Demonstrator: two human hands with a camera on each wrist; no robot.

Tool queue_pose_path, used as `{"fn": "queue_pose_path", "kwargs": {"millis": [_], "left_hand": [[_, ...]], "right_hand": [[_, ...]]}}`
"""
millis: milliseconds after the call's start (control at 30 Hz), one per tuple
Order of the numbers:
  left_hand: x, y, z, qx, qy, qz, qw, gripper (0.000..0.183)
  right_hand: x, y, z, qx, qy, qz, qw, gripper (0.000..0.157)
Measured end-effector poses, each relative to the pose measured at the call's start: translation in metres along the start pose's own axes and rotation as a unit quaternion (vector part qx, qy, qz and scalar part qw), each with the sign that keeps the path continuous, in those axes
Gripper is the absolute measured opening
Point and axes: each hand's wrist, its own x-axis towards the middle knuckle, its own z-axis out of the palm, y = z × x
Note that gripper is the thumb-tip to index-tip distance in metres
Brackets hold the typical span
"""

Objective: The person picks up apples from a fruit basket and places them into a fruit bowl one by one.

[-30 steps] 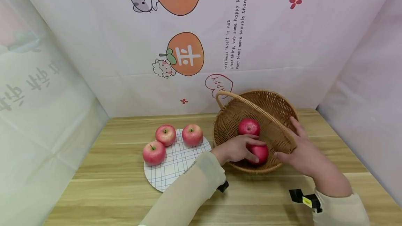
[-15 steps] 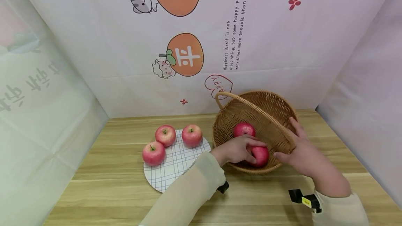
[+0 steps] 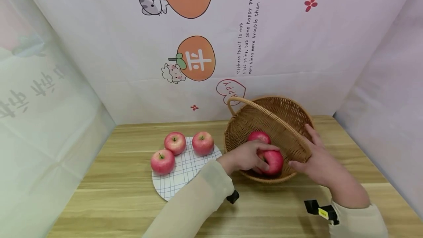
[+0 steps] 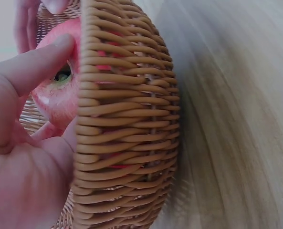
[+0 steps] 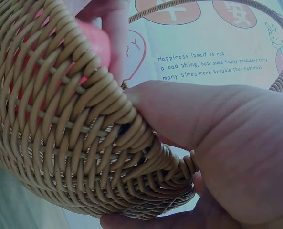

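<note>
A brown wicker basket (image 3: 246, 120) with an arched handle leans, its mouth facing the camera. Inside it my left hand (image 3: 248, 155) holds a red apple (image 3: 275, 162), thumb and fingers around its side; the left wrist view shows the thumb (image 4: 46, 59) pressed beside the stem hollow. Behind that hand, a second red apple (image 3: 259, 136) lies in the basket, partly covered. My right hand (image 3: 318, 161) grips the basket's right side where the handle meets the rim. In the right wrist view, its thumb (image 5: 174, 107) lies over the woven rim, with fingers under the wall.
Left of the basket, a round white checked mat (image 3: 180, 175) lies on the wooden table (image 3: 109, 179). Three red apples sit there: a front one (image 3: 162, 162), a back one (image 3: 175, 143) and a right one (image 3: 203, 143). A printed cloth wall (image 3: 274, 47) stands close behind.
The left hand's fingers have closed further round the front apple, which has turned and shifted slightly. The other apple in the basket has rolled a little to the left. The right hand stays put.
</note>
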Motion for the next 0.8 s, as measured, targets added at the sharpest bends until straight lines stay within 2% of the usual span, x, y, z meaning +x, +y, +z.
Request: {"fn": "queue_pose_path", "kwargs": {"millis": [33, 167, 300, 500, 667, 800], "left_hand": [[-0.001, 0.001, 0.0, -0.028, -0.004, -0.008, 0.9996, 0.062], [-0.003, 0.004, -0.001, -0.079, -0.014, -0.019, 0.9966, 0.061], [-0.008, 0.007, -0.004, -0.119, -0.005, -0.03, 0.9924, 0.06], [-0.019, 0.015, -0.009, -0.199, 0.013, -0.057, 0.9782, 0.06], [-0.026, 0.021, -0.013, -0.228, 0.018, -0.062, 0.9715, 0.06], [-0.033, 0.021, -0.017, -0.237, 0.018, -0.058, 0.9697, 0.062]], "right_hand": [[0.0, 0.0, 0.0, 0.0, -0.001, 0.0, 1.0, 0.097], [0.0, 0.0, -0.001, -0.003, -0.001, -0.001, 1.0, 0.097], [0.0, 0.001, 0.0, -0.009, 0.003, -0.007, 1.0, 0.097], [0.001, 0.001, 0.001, -0.005, 0.013, -0.015, 1.0, 0.096], [0.002, 0.002, 0.001, -0.002, 0.014, -0.015, 1.0, 0.096], [0.001, 0.003, 0.001, -0.005, 0.008, -0.01, 1.0, 0.097]]}}
